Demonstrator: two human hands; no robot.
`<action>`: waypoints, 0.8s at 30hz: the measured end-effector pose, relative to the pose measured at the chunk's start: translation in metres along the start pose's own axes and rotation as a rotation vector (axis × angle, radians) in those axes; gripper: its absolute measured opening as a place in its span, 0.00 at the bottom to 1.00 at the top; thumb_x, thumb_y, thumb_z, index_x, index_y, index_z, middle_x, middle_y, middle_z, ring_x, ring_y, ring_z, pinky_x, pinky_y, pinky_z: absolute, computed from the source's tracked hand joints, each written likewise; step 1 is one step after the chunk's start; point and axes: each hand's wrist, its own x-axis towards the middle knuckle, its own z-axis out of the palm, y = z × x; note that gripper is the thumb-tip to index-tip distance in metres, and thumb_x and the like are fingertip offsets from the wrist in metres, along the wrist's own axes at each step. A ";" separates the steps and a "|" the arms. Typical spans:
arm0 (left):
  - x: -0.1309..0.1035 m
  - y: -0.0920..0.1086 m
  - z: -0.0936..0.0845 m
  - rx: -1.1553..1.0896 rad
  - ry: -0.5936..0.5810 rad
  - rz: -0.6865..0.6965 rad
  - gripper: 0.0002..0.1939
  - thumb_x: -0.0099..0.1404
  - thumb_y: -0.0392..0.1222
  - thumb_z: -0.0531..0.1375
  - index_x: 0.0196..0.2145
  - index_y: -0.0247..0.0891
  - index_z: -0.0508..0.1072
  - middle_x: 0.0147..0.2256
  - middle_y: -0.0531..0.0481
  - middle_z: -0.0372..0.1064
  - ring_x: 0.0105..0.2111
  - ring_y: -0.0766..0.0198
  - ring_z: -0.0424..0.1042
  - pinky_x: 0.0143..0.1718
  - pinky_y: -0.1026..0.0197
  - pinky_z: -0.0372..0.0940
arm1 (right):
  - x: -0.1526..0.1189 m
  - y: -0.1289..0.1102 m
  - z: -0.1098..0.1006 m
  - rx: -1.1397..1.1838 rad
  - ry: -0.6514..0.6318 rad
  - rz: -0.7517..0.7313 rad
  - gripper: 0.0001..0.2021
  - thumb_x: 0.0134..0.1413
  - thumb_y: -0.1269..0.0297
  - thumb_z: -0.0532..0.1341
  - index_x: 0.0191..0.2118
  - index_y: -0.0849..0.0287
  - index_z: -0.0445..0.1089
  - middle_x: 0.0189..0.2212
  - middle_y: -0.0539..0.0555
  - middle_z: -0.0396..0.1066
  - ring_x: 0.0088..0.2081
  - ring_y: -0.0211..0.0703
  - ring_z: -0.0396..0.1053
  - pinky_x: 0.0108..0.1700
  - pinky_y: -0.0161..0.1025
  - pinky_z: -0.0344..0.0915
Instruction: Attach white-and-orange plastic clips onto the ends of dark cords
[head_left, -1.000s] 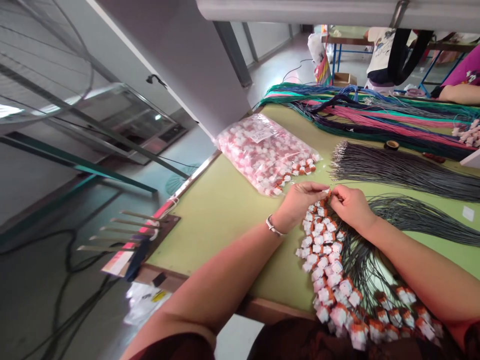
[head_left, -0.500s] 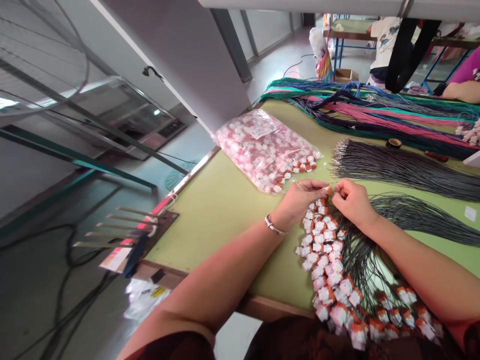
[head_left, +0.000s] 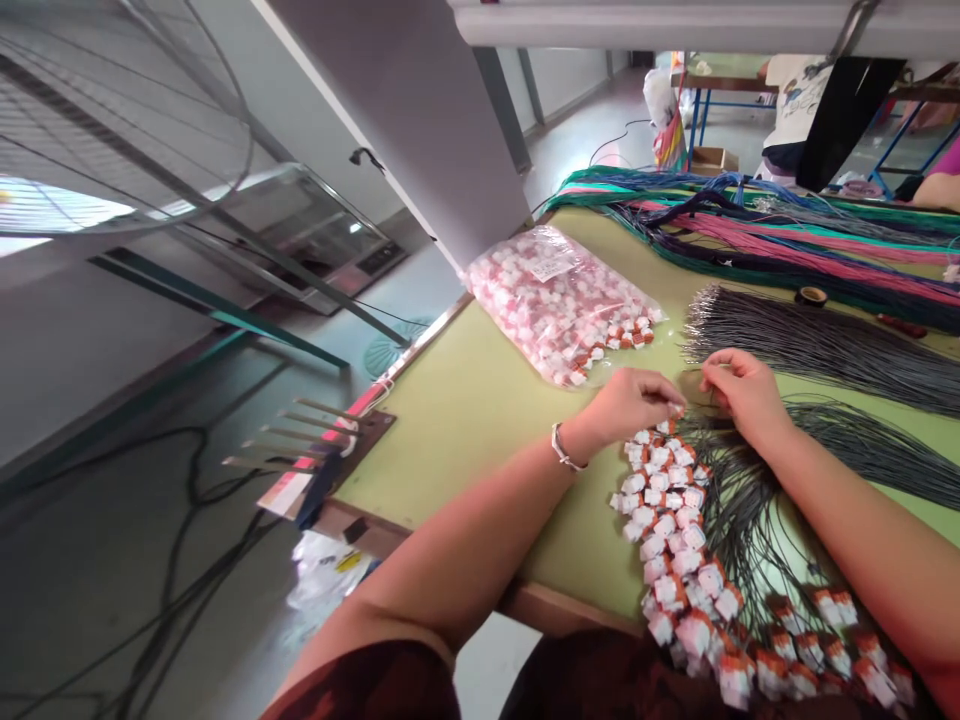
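Observation:
My left hand is closed in a pinch on a small white-and-orange wire connector at the top of the pile. Apart from it, to the right, my right hand has thumb and forefinger pressed together. Whatever lies between those fingertips is too small to make out. Below both hands runs a long heap of white-and-orange connectors on thin dark wires, reaching down to the table's near edge. Another bundle of dark wires passes behind my right wrist.
A clear bag of connectors lies beyond my left hand, some spilling from its mouth. Dark wires with bare metal ends, a tape roll and coloured wires lie farther back. A pronged rack sits at the left edge.
My right hand has drawn away from my left, widening the gap between them. My left hand has lowered slightly toward the connector pile. The camera view has shifted a little to the left.

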 end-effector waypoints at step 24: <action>0.021 -0.022 -0.050 1.103 0.310 0.028 0.09 0.63 0.39 0.56 0.33 0.35 0.76 0.36 0.41 0.70 0.41 0.53 0.68 0.44 0.53 0.63 | -0.003 0.003 0.009 -0.168 -0.064 0.051 0.09 0.41 0.61 0.60 0.29 0.61 0.71 0.21 0.50 0.71 0.17 0.32 0.55 0.19 0.33 0.53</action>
